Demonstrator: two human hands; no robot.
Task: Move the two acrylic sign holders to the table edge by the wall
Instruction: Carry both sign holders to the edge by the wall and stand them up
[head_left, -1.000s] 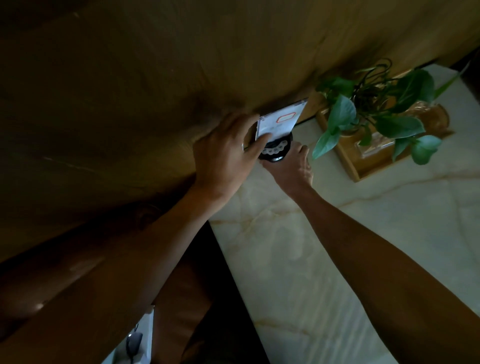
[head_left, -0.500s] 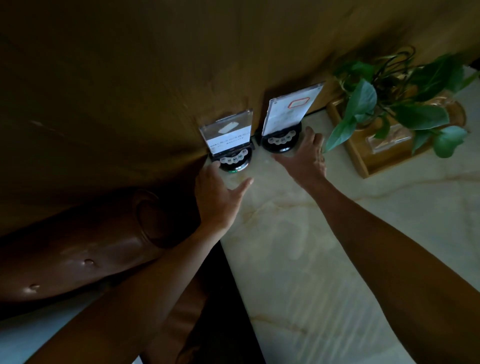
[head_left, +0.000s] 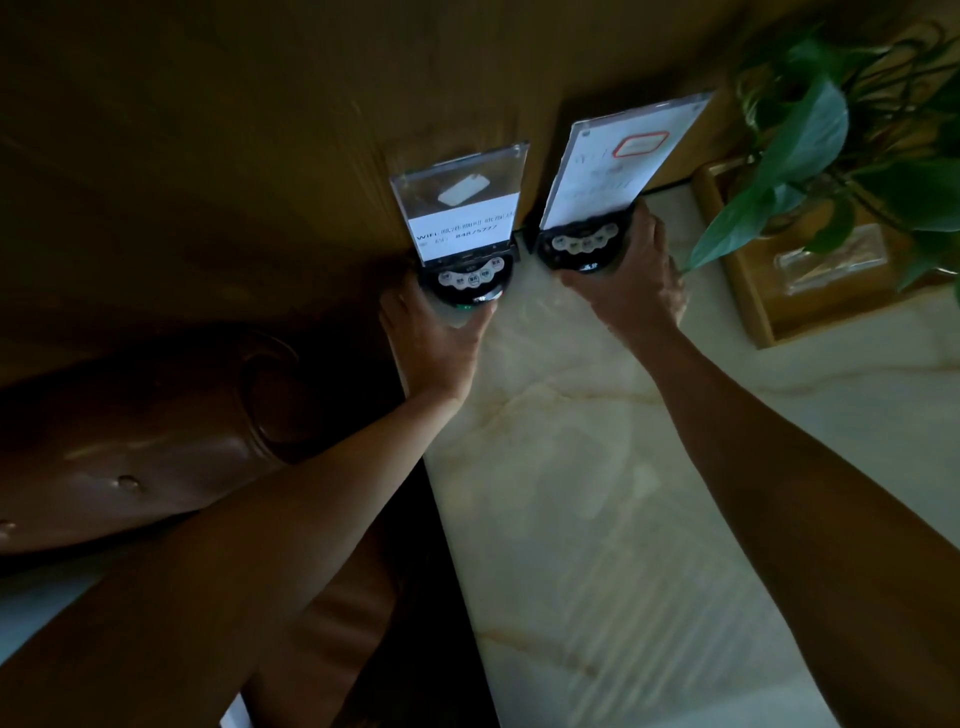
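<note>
- Two clear acrylic sign holders stood upright at the marble table (head_left: 597, 519)'s far edge, right against the brown wood-grain wall (head_left: 260, 130).
- The shorter sign holder (head_left: 462, 213) carried a white printed card; the taller sign holder (head_left: 618, 166) showed a pale sheet with a red-outlined box.
- Each sat on a round black base with pale buttons.
- Left hand (head_left: 436, 338) cupped the shorter one's base; right hand (head_left: 628, 280) wrapped the taller one's base.
- A leafy plant (head_left: 810, 135) sat just beside, in a wooden tray (head_left: 748, 291).

Left sign holder (head_left: 464, 208): "WiFi", perhaps "84875777"
</note>
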